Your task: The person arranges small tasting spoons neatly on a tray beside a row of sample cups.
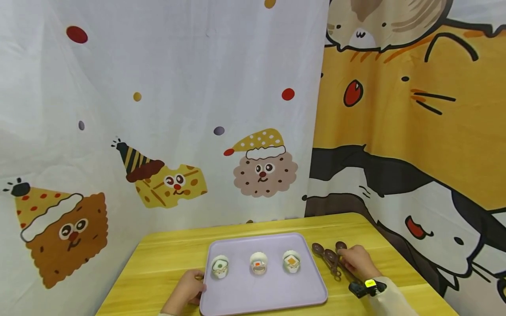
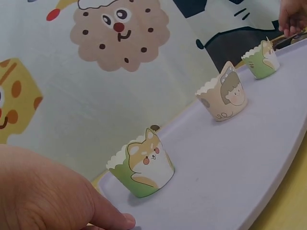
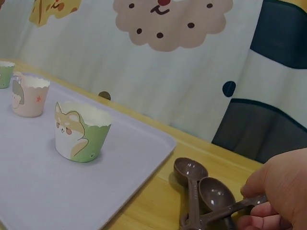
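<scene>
pinching a brown spoon (image 1: pixel 341 245) between thumb and fingers, the right hand (image 1: pixel 359 261) works on the table (image 1: pixel 166 254), right of the tray (image 1: pixel 261 296); two more spoons (image 1: pixel 330 255) lie just beside. the left hand's fingers are clamped on the tray's left edge (image 1: pixel 187 287). three cups (image 1: pixel 258 268) stand there, printed with cartoon figures. a wristband (image 1: pixel 370 284) glows yellow, its screen too small to read. a cartoon curtain (image 1: pixel 197 66) hangs behind.

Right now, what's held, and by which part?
Left hand holds the lilac tray by its left rim. Right hand pinches one brown measuring spoon, apparently by the handle; the exact spot is hidden.
</scene>
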A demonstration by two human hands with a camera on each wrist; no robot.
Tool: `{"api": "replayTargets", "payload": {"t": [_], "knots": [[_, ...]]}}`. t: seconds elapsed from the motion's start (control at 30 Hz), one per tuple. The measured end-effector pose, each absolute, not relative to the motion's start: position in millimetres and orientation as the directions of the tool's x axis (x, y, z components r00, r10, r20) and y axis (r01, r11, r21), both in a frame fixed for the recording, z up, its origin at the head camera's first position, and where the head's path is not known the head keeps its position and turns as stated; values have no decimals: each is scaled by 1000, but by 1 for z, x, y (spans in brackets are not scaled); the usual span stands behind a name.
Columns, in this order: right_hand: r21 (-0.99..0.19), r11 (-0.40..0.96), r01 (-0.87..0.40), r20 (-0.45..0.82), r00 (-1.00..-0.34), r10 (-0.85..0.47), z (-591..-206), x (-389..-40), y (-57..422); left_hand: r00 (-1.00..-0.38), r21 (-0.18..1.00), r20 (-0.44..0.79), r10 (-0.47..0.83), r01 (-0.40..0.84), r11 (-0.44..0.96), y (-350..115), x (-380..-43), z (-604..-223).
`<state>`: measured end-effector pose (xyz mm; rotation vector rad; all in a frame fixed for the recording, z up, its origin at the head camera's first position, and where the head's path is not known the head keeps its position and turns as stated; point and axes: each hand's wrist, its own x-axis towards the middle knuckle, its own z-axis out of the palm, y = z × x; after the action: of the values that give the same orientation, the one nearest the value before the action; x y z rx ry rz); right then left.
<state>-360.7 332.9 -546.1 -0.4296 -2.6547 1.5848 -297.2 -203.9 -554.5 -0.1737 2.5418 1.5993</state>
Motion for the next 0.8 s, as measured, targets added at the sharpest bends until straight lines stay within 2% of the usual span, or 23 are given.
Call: {"api": "replayTargets", "payload": {"t": [0.3,0.8], "knots": [[-868,438,233,-122,-956,268,-563,-368,337,-975,883,-210,-71,-221,415,-203,-299,-559],[-881,419,221,-125,-962,244,-560,-371,338,-965,886,-248,-84,-261,383,-205,-300,-558]]}}
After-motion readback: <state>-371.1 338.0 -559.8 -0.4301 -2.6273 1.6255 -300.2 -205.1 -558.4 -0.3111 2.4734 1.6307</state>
